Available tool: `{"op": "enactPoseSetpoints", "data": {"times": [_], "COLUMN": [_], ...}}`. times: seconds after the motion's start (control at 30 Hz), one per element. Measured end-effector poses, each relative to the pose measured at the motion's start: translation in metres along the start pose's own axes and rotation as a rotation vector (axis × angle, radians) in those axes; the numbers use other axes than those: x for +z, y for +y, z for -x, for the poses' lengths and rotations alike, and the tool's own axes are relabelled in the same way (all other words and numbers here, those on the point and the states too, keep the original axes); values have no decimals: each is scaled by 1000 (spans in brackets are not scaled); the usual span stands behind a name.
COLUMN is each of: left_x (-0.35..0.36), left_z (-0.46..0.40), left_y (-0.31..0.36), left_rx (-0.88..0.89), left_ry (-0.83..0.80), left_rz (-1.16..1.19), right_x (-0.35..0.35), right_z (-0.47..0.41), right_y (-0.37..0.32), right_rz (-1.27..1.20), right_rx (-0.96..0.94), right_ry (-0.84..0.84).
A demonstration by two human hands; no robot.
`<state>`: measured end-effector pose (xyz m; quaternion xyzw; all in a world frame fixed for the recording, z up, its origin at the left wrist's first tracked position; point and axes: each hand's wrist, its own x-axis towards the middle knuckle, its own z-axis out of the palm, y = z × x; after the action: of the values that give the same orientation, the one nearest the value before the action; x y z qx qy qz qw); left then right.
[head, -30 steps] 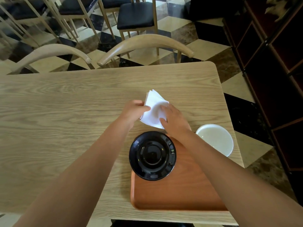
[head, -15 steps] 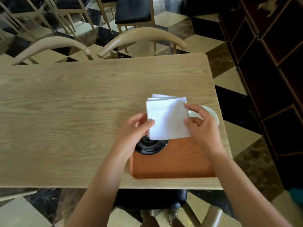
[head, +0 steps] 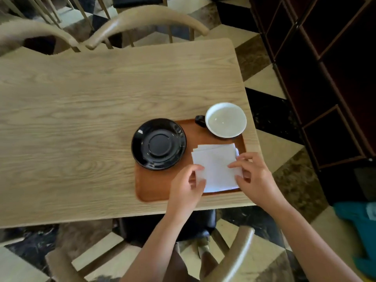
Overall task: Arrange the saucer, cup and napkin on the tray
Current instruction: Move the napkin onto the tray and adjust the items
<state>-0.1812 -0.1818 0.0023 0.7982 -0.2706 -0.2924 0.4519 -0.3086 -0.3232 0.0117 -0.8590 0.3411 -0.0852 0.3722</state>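
Observation:
A brown wooden tray (head: pixel 154 190) lies at the near right of the table. On its left part sits a black saucer (head: pixel 159 143), which overhangs the tray's left rim. A cup (head: pixel 225 119), white inside and black outside with a black handle, stands at the tray's far right corner. A folded white napkin (head: pixel 215 165) rests on the tray's right side. My left hand (head: pixel 187 186) pinches the napkin's near left edge. My right hand (head: pixel 254 176) holds its right edge, fingers on top.
The light wooden table (head: pixel 81 119) stretches left and away. Two curved chair backs (head: pixel 146 19) stand at its far edge, and another chair (head: pixel 234 259) is below me. Dark wooden shelving (head: pixel 325 78) runs along the right; a teal object (head: pixel 358 224) lies on the floor.
Both hands brought the napkin from the table beyond the tray, lifted it, and lowered it onto the tray's right side. The cup now shows at the tray's far right corner.

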Motion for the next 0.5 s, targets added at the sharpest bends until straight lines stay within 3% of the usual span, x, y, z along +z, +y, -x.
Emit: {"op": "enactPoseSetpoints", "data": {"times": [0.23,0.4,0.5], "left_x": [18,18,15], "left_z": [-4,-8,-1], "left_y": [-10,-11,-11], "left_rx": [122,137,208], "left_ry": [1,-34,-15], "left_rz": [-210,-335,-532], "right_x": [11,13,13], "right_z": [-1,3,8], "right_y": [18,17,21], "right_rz": [126,246,322], "right_rx": [-8,-142,-188], "right_ry": [-25,-3,12]}}
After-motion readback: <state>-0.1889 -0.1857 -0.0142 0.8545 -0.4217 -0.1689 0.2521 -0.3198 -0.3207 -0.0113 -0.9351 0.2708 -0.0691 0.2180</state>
